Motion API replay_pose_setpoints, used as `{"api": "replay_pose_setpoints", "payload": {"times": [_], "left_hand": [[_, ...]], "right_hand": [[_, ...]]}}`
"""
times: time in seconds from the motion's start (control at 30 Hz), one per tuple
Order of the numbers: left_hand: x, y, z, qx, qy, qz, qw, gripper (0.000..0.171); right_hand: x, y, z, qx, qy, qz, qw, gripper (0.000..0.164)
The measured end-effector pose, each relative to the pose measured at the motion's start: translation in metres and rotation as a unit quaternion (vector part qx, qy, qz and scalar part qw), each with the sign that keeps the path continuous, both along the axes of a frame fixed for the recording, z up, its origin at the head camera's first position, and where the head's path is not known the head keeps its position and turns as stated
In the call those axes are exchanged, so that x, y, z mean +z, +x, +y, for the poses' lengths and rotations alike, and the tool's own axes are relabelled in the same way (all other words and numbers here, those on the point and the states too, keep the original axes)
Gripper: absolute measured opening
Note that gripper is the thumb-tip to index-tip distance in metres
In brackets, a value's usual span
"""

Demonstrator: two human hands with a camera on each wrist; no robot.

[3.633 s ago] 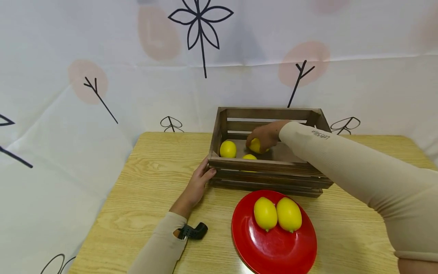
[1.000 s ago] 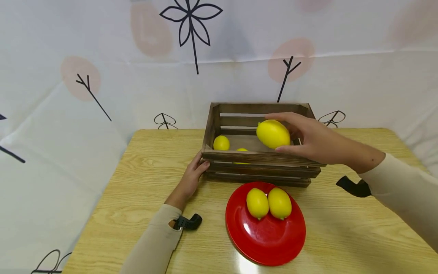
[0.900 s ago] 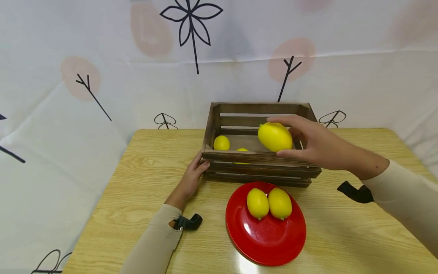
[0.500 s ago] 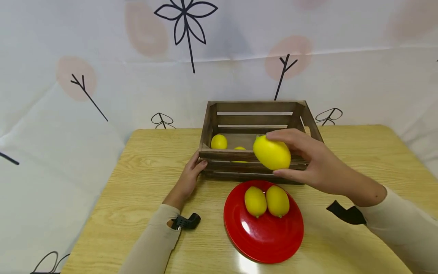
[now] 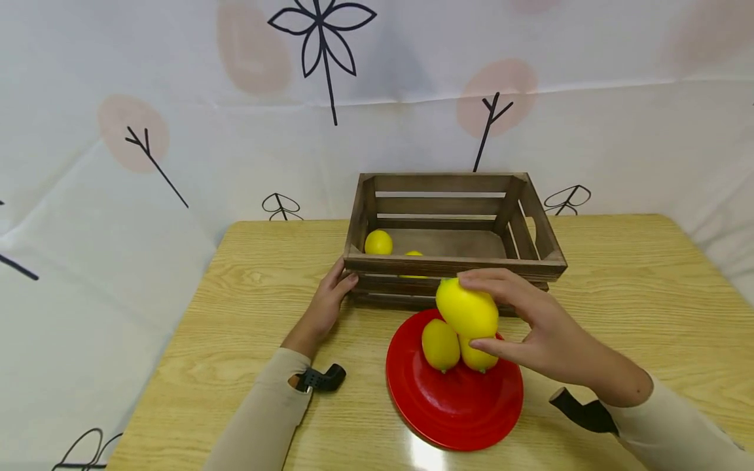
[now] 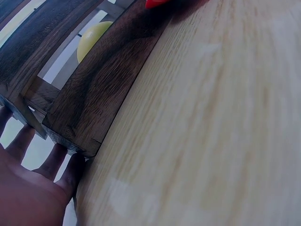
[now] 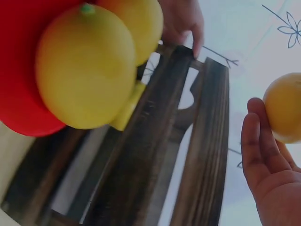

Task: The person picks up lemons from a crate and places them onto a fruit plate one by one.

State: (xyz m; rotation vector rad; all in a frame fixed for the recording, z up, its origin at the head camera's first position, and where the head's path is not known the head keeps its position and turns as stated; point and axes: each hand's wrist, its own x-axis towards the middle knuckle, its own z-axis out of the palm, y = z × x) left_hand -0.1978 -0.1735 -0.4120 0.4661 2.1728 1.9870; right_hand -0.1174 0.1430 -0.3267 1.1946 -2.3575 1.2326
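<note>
My right hand (image 5: 554,333) holds a yellow lemon (image 5: 465,309) between thumb and fingers, above the red plate (image 5: 453,418). In the head view the held lemon overlaps one of two lemons lying on the plate; the left one (image 5: 440,347) shows almost whole. The right wrist view has the held lemon (image 7: 284,108) at its right edge, against the fingertips. With fairly straight fingers, my left hand (image 5: 325,304) touches the front left corner of a brown slatted wooden crate (image 5: 453,267). The left wrist view shows those fingers (image 6: 49,162) at the crate's end.
Inside the crate, a lemon (image 5: 378,243) lies at the left and another (image 5: 414,254) is partly hidden by the front slats. Crate and plate stand on a wood-grain table (image 5: 265,261). Behind it hangs a white patterned cloth (image 5: 412,131).
My right hand has lifted a lemon out of the crate and brought it forward and down over the plate. The left hand has stayed at the crate's corner.
</note>
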Motion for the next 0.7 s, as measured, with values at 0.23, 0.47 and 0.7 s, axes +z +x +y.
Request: {"api": "replay_pose_setpoints", "payload": {"times": [0.23, 0.47, 0.7], "left_hand": [[-0.007, -0.005, 0.001, -0.005, 0.014, -0.005, 0.9999, 0.054], [-0.024, -0.013, -0.001, 0.003, 0.028, -0.016, 0.9995, 0.056], [-0.026, -0.013, -0.003, 0.012, 0.029, -0.025, 0.9992, 0.06]], "right_hand": [[-0.022, 0.01, 0.011, -0.019, 0.04, -0.02, 0.999, 0.072], [-0.037, 0.014, 0.015, 0.022, 0.079, -0.04, 0.996, 0.064], [-0.041, 0.017, 0.015, 0.048, 0.147, -0.1, 0.983, 0.058]]}}
